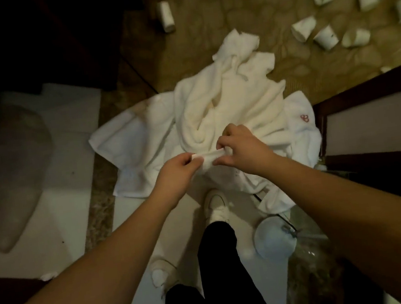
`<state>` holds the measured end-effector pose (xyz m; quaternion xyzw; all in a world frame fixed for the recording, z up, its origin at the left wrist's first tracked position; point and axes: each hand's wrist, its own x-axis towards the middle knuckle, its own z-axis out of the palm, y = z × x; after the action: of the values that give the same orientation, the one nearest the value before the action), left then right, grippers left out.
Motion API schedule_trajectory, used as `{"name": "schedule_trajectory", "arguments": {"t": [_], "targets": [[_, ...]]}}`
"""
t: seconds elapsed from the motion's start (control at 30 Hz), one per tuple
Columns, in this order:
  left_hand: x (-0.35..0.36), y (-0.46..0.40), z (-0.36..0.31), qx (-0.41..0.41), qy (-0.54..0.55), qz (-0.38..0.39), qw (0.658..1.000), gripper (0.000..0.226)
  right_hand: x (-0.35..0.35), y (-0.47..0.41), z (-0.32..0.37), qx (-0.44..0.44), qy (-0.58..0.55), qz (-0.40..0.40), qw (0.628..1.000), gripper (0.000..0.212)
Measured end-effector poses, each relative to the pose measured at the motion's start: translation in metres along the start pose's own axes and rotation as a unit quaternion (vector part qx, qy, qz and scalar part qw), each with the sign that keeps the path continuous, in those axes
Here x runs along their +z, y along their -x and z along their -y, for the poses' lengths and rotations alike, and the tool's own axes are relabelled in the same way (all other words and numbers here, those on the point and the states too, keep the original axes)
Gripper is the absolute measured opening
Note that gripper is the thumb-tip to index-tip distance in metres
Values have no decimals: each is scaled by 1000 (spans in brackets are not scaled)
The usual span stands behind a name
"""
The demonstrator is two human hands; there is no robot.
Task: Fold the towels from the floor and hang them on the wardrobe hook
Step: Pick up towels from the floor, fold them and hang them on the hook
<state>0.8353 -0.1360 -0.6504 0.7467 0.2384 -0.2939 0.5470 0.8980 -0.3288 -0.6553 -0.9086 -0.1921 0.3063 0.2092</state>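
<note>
1. The towels were soft, fluffy white cloth, all crumpled.
2. Beyond the towels, the carpet looked rough and matt brown.
3. Left of the towels, the floor tile was smooth and pale.
4. Beyond the towels, the white cups looked like paper.
5. Right of the towels, the door frame was dark wood.

White towels, one with a red emblem, on brown pebble-patterned carpet.

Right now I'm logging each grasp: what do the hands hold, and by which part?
Both grip one white towel from the floor pile by a bunched edge: left hand and right hand pinch it close together.
</note>
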Motion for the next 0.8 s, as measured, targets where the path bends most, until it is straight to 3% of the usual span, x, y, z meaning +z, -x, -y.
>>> {"name": "schedule_trajectory", "arguments": {"t": [0.07,0.13,0.23,0.37,0.5,0.6,0.8], "targets": [[-20,21,-31,27,-10,7,1000,22,-34,11,28,-4,37,-32,999,42],[-39,44,-61,61,-12,12,998,31,-68,24,58,-12,45,-9,999,39],[-69,88,-109,107,43,8,993,26,-125,52,109,-13,-17,20,1000,38],[-108,152,-172,144,174,30,974,23,-204,94,180,-2,-69,-77,995,38],[-149,228,-213,209,51,54,975,30,-282,146,249,-6,-115,-158,981,37],[-175,289,-237,250,-19,6,968,14,-328,191,299,-31,-136,-180,974,32],[-208,413,-278,320,-69,-80,941,14,-376,272,382,-84,-135,-146,976,8]]}}
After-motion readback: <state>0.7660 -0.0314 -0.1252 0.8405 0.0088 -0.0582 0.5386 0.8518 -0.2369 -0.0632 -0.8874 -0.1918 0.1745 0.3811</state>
